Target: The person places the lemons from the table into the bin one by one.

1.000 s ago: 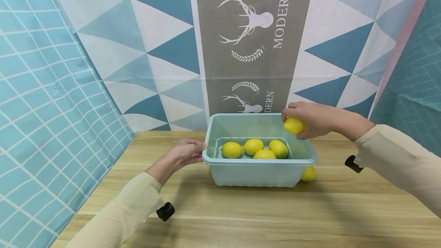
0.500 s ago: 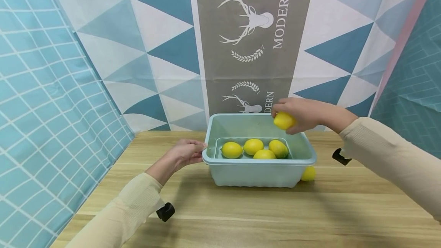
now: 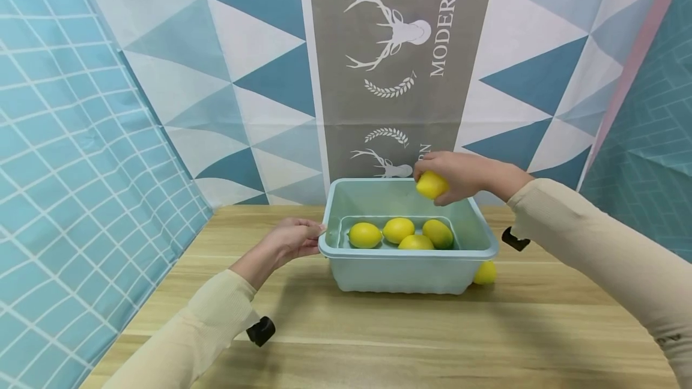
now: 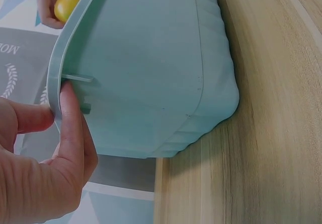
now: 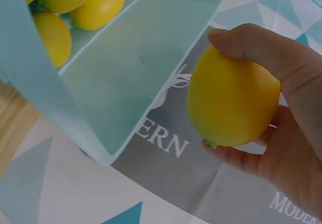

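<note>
A pale blue-green plastic bin (image 3: 400,272) stands on the wooden table with several yellow lemons (image 3: 364,236) lying on its floor. My left hand (image 3: 292,241) pinches the bin's left rim; in the left wrist view the thumb (image 4: 35,118) lies on one side of the rim and the fingers on the other. Above the right back part of the bin, my right hand (image 3: 459,176) holds a lemon (image 3: 432,185) clear of the rim. The right wrist view has this lemon (image 5: 234,98) between thumb and fingers.
Another lemon (image 3: 485,272) sits on the table (image 3: 378,341) just right of the bin, partly hidden by it. A patterned cloth wall (image 3: 400,101) rises close behind, and a blue checked cloth (image 3: 75,155) hangs along the left.
My right hand has carried the lemon leftward and slightly up, from over the bin's right edge to farther in over the bin. The left hand keeps its grip on the rim.
</note>
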`<state>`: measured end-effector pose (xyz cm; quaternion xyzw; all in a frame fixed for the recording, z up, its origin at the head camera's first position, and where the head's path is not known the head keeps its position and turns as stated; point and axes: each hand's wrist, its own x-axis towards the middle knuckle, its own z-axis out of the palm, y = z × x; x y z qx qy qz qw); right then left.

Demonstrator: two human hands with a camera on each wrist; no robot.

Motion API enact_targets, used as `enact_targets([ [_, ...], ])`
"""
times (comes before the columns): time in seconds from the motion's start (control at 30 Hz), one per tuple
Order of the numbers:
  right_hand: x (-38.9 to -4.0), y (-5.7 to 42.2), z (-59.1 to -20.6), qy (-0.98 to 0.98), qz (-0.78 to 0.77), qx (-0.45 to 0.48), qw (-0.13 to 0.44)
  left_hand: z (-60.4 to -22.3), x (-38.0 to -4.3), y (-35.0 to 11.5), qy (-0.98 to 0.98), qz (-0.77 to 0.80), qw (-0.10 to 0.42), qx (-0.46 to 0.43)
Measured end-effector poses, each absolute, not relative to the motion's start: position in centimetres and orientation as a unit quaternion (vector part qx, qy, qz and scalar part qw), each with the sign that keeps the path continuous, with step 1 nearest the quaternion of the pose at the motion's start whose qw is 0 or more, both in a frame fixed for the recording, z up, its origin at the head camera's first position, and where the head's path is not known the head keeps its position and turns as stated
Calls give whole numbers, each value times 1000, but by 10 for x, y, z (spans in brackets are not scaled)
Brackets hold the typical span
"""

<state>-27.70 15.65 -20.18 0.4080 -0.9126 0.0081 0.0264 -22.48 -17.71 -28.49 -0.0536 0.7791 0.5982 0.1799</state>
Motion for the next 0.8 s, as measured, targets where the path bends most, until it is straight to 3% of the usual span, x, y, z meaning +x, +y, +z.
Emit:
enact_targets([
  [0.8,-295,130,-219,-910,9,414,-9,-287,-223,-177,780,600,171,-52],
])
